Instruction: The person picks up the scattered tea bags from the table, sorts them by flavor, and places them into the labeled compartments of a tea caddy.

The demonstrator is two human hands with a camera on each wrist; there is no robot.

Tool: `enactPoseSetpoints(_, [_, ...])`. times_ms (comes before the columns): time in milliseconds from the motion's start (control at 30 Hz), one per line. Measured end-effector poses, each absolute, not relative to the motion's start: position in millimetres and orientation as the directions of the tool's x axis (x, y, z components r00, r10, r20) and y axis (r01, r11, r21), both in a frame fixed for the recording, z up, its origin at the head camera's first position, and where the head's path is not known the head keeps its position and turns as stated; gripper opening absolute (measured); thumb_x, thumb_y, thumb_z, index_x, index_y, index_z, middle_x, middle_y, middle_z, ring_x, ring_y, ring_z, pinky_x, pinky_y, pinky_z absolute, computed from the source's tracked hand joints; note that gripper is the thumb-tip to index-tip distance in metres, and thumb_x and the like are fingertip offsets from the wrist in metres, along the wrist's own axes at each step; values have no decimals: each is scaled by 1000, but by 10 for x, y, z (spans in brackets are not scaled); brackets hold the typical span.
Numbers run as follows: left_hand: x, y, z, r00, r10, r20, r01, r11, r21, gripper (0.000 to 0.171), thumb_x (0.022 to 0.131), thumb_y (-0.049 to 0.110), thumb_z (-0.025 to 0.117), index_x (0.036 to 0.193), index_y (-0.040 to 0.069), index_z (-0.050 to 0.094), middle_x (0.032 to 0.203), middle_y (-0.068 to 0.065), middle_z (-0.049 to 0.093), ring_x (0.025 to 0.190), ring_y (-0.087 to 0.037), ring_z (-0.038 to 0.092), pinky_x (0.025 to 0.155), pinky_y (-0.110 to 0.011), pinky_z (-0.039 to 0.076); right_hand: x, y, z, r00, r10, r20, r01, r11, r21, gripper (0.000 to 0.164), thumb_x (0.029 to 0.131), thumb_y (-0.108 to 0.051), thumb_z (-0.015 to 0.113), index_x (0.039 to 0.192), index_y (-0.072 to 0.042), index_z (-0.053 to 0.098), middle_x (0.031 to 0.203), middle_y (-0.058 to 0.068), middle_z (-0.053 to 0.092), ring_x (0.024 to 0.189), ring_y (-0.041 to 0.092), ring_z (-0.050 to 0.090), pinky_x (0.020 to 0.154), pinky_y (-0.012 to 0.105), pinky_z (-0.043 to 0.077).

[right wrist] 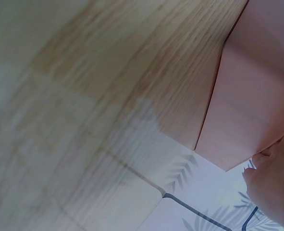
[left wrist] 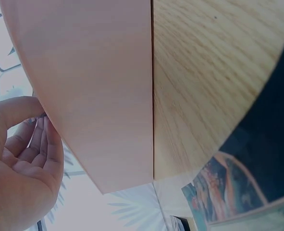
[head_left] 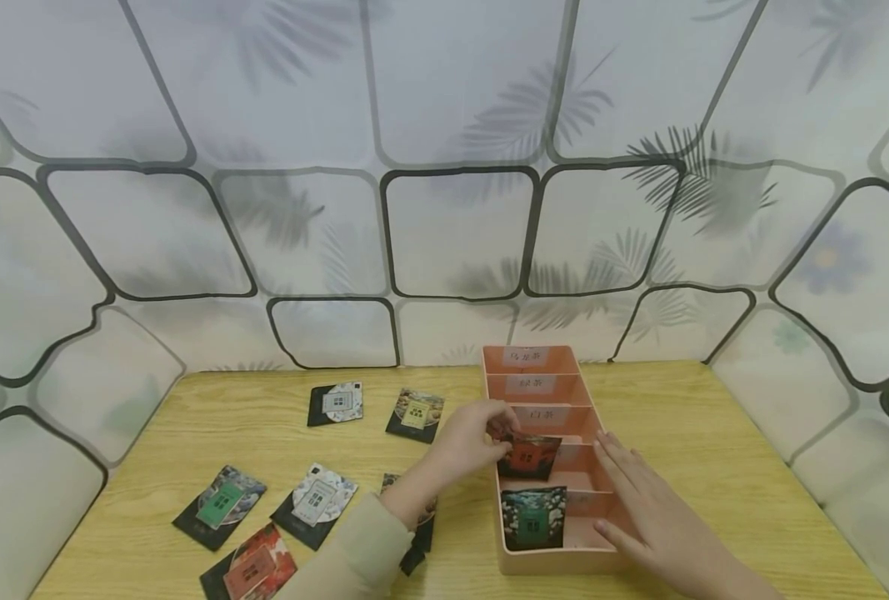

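Your head camera looks forward and down over the table and box. Your wrist cameras, up close, face that box's opposite outer sides, toward the backdrop; all three views share box and table.

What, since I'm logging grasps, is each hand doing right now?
Left hand: closed, pinching the red packet.
Right hand: open, fingers resting against the pink box.

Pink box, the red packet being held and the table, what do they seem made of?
The pink box: probably moulded plastic, matte, from its smooth, even walls. The red packet: perhaps printed foil or plastic film, given its thin, flexible look; its finish is unclear. The table: wood or wood-look laminate, fairly matte, with visible grain.
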State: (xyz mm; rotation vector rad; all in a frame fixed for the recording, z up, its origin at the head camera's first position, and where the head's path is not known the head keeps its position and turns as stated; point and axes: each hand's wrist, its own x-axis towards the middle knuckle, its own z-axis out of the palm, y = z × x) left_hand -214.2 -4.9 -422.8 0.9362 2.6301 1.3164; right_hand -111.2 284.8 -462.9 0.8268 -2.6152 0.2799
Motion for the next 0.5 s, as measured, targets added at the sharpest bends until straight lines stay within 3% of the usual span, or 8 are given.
enactPoseSetpoints(500, [-2145, -62, -4226, -788, 566, 241, 518, 398, 757, 15, 91, -8, 73, 99, 5, 73, 98, -10, 74, 85, -12, 67, 77, -16, 56, -1134, 2862, -4660, -733, -523, 436, -600, 798, -51, 94, 92, -40, 78, 164, 1, 33, 172, 20, 34, 165, 1, -3, 130, 13, -5])
